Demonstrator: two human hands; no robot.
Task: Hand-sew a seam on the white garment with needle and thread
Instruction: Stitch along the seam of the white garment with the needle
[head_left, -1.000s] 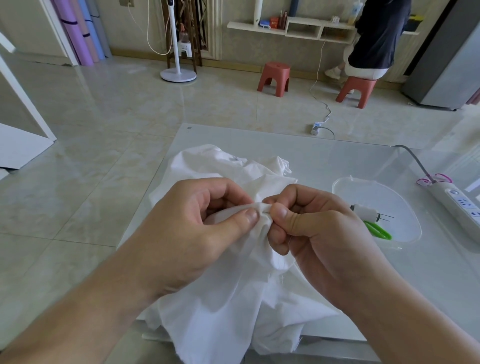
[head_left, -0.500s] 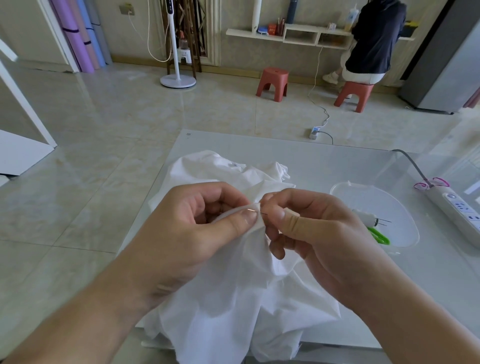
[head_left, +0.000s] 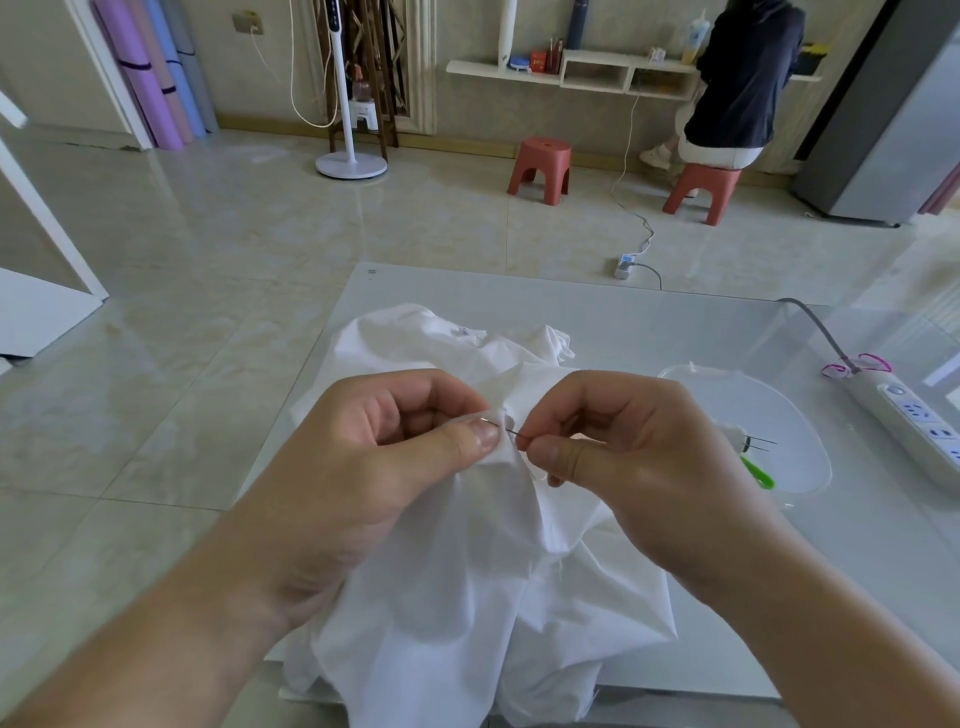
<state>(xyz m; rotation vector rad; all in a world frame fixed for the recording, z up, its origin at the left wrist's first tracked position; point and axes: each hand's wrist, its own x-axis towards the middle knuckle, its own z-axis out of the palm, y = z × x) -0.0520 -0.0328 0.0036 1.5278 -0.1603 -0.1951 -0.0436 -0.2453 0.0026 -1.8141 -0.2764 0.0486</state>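
Note:
The white garment (head_left: 467, 587) lies bunched on a glass table (head_left: 675, 322) and hangs over its near edge. My left hand (head_left: 374, 467) pinches a raised fold of the cloth between thumb and forefinger. My right hand (head_left: 628, 457) holds a thin needle (head_left: 513, 434) by its end, thumb against forefinger. The needle's tip sits in the fold right beside my left thumbnail. The thread is too fine to make out.
A clear plastic lid (head_left: 748, 415) lies right of my hands with a white spool, spare needles (head_left: 756, 441) and a green tool (head_left: 757, 474) in it. A power strip (head_left: 914, 421) lies at the table's right edge. Two red stools (head_left: 540, 169) and a seated person (head_left: 737, 83) are beyond.
My right hand has drawn a little to the right, away from my left thumb, so the needle now shows between the two hands. The view has tilted slightly downward.

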